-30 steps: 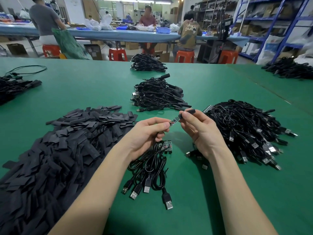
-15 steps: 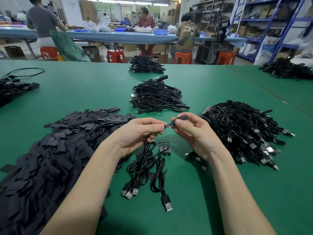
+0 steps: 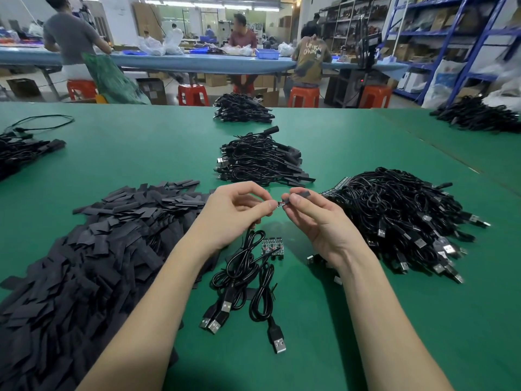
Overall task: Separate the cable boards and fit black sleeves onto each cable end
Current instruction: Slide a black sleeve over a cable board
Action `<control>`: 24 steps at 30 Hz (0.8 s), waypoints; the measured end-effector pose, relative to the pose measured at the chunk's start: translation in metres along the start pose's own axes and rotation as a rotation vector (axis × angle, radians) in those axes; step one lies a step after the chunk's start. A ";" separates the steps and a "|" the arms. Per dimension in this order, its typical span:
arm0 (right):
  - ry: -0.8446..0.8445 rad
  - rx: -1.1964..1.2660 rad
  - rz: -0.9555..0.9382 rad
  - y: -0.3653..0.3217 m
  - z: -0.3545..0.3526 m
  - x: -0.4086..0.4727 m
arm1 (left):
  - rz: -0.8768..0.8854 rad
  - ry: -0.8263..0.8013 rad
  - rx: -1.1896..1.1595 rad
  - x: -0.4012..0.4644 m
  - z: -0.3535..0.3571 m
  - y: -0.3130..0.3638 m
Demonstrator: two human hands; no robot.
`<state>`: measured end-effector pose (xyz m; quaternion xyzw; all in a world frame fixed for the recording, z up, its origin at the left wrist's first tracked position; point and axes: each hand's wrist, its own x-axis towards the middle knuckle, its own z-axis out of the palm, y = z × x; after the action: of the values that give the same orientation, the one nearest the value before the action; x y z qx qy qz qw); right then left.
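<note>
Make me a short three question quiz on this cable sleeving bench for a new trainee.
1. True or false: the right hand pinches a black sleeve.
2. Which side of the green table holds the pile of loose sleeves: A left, B right?
3. What lies on the table below the hands, still joined to cables?

Key:
1. True.
2. A.
3. A strip of small circuit boards; the left hand pinches one cable's board end.

Beyond my green table (image 3: 141, 153) I see three people seated on orange stools (image 3: 193, 94) at a long blue workbench (image 3: 197, 64) bearing a blue bin (image 3: 267, 53) and white bags (image 3: 153, 46), with blue shelving (image 3: 451, 32) at right.
</note>
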<state>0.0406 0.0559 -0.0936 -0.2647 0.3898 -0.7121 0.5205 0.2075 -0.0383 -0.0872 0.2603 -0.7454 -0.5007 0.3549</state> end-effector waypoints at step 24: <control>0.027 0.031 -0.005 0.002 0.000 0.005 | 0.109 0.016 0.008 0.000 0.003 -0.002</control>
<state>0.0405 0.0503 -0.0954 -0.2481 0.3851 -0.7229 0.5173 0.2050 -0.0378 -0.0899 0.2248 -0.7574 -0.4757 0.3867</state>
